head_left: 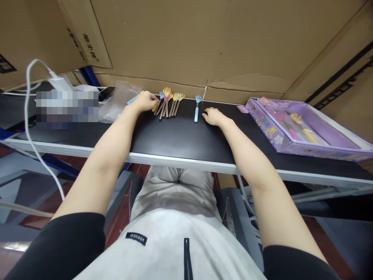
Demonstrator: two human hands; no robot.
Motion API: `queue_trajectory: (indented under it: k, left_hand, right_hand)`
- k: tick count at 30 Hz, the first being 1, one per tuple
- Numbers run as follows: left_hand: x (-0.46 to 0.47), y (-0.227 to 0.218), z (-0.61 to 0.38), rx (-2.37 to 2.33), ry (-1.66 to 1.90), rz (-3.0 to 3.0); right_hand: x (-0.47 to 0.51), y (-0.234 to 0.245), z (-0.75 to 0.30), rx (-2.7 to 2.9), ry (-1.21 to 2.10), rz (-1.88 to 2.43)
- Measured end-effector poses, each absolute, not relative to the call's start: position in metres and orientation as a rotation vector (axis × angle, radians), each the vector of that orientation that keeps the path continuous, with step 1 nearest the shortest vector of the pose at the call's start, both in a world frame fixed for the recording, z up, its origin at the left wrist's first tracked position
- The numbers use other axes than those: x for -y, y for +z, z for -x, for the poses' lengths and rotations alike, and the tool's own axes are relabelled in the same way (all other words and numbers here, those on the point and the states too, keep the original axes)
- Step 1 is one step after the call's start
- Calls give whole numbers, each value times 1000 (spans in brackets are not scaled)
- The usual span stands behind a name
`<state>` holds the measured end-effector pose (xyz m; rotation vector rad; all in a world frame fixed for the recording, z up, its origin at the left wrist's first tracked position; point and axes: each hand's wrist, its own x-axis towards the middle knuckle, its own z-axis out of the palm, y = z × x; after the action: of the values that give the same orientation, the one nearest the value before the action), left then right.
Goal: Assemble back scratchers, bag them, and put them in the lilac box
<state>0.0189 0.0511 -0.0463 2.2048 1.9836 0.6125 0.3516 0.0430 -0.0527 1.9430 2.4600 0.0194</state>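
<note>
My left hand (145,101) is closed, fingertips pinched on a small yellow handle (155,106) at the left edge of a pile of small back scratchers (167,105). Their claw-shaped heads are blue, yellow and pink, on brown-grey shafts. Part of a light blue piece (132,100) shows behind my left wrist. One back scratcher with a light blue handle (196,113) lies alone, claw end away from me. Just right of it, my right hand (214,116) rests palm down on the table, fingers loosely bent and apart, holding nothing visible.
At the right, a purple display box (279,138) contains several packed back scratchers. A clear plastic bag (112,107) lies left of my left hand. Beyond it are a white cable (28,101) and a blurred-out item (67,109). Cardboard (186,42) walls the table's back edge.
</note>
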Motion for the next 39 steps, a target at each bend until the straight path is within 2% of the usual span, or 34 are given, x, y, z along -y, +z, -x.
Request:
queue_trajectory:
  k: [7,11,19,39]
  left_hand:
    - [-28,-28,-5,-2508,820,-1747]
    - [-22,-28,2,-2699,700,-1395]
    - [-20,-31,6,-2587,691,-1323]
    - [-44,-43,21,-2299,1324,-1148]
  right_hand:
    - [-38,-50,-350,-2447,9,-1950]
    - [-39,-50,-350,-2442,-11,-1965]
    - [-43,-53,-351,-2462,-7,-1948]
    - [-43,-52,-351,-2439,2,-1949]
